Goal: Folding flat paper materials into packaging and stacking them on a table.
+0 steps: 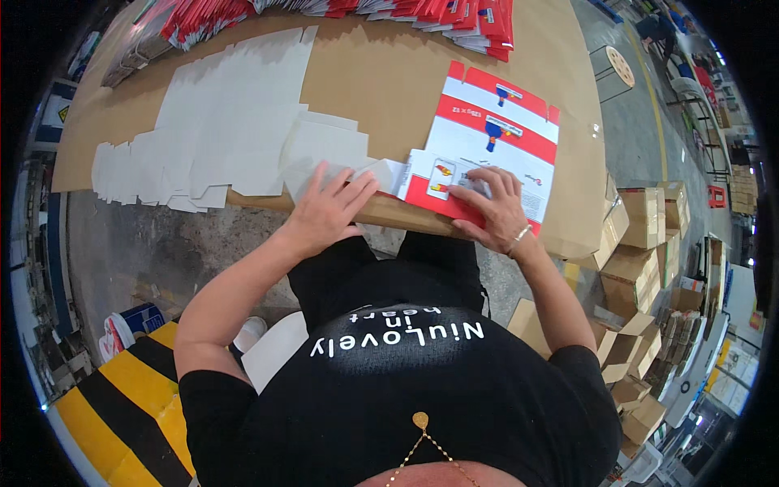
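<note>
A flat red-and-white printed carton (pixel 503 138), with blue pictures on it, lies on the table at the right, its printed side up. My right hand (pixel 495 207) rests on its near part, fingers bent and apart, the thumb by the near edge. Left of it, my left hand (pixel 329 207) lies with spread fingers on the white side of flat card blanks (pixel 320 146) near the table edge. Between the hands a narrow white flap (pixel 396 177) meets the carton's left side. Neither hand is closed round anything.
More white blanks (pixel 231 114) overlap in a row to the left. Stacked red-and-white cartons (pixel 462 20) line the far side of the brown-covered table (pixel 365 69). Brown boxes (pixel 637 219) stand on the right, and a yellow-and-black striped surface (pixel 134 381) is at the lower left.
</note>
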The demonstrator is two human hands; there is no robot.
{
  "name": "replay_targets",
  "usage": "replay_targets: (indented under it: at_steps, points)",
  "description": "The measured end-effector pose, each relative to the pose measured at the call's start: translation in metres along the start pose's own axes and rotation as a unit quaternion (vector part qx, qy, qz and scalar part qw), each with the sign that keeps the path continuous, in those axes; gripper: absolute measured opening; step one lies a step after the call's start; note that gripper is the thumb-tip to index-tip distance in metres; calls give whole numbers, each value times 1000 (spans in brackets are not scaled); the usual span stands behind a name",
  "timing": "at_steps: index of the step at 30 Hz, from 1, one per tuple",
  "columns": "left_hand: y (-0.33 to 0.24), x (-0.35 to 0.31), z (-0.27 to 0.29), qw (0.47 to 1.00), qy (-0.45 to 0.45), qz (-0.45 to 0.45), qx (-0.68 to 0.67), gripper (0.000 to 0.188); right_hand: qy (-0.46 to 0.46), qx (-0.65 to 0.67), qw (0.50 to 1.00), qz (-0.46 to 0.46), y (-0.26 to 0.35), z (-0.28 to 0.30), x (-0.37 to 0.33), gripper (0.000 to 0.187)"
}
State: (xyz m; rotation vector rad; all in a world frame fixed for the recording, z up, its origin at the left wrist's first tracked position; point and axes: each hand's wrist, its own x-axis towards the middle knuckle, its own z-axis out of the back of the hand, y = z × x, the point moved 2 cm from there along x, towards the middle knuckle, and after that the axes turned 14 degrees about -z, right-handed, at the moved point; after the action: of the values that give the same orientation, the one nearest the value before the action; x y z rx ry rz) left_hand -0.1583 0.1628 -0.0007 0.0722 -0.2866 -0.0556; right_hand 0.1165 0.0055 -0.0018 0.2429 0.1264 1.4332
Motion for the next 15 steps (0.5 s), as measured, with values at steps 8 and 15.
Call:
replay_targets:
  at_steps: [8,15]
  points:
    - [79,-59,2,985,-100,116,-85,71,34,75,996,23,-10,3,-1,56]
    - [53,-3,-65,413,-575,420,-568,55,26,86,995,34,-8,-6,-2,65]
